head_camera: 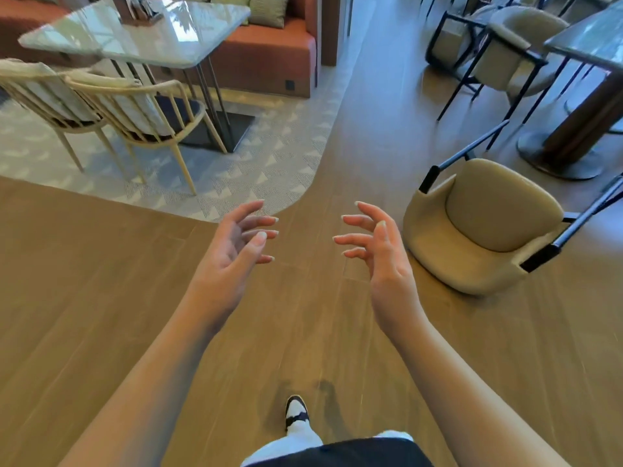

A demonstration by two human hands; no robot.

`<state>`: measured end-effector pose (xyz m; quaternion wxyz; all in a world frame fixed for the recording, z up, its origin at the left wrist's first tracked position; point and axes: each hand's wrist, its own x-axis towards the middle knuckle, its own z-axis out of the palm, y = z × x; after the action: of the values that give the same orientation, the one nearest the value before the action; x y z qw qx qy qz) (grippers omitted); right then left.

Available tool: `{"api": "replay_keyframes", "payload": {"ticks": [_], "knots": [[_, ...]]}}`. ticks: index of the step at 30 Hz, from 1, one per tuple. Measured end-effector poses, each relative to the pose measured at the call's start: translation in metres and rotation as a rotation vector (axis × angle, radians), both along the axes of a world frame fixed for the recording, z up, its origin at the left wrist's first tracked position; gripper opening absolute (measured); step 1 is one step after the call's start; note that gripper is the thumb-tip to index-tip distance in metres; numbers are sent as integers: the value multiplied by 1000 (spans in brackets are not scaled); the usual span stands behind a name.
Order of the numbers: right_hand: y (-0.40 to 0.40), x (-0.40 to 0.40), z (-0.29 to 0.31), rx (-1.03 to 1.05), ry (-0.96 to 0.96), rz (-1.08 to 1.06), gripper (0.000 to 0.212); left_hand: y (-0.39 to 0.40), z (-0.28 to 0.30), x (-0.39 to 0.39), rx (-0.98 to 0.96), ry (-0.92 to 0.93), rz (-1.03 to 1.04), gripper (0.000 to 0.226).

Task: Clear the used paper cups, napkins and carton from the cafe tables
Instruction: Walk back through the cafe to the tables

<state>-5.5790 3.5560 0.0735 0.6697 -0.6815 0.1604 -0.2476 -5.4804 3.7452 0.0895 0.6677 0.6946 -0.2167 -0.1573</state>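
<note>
My left hand [232, 244] and my right hand [377, 244] are held out in front of me over the wooden floor, palms facing each other, fingers spread and slightly curled. Neither hand holds anything. No paper cup, napkin or carton shows in this view. A pale marble-topped cafe table [101, 42] stands at the far left, with a dark wooden holder [138, 10] on its top. A second table [593, 38] is at the far right edge.
Two slatted wooden chairs [135, 106] stand at the left table on a patterned carpet. An orange bench seat [269, 48] runs behind it. A beige padded chair [485, 227] stands close on my right, more chairs behind it. My foot [296, 411] is on the floor below.
</note>
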Motion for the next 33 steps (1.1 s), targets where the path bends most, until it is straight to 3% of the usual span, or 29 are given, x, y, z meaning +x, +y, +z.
{"api": "replay_keyframes", "payload": {"ticks": [9,21,33], "knots": [[-78,115,-9,-35,66,-54,35,-102,6,127,6,-14,-105,39],[-270,250,5,-66,11,-60,49,-298,18,274,56,-89,-151,36],[-398,407,0,-13,38,-53,37,-416,9,432,49,-71,-153,38]]}}
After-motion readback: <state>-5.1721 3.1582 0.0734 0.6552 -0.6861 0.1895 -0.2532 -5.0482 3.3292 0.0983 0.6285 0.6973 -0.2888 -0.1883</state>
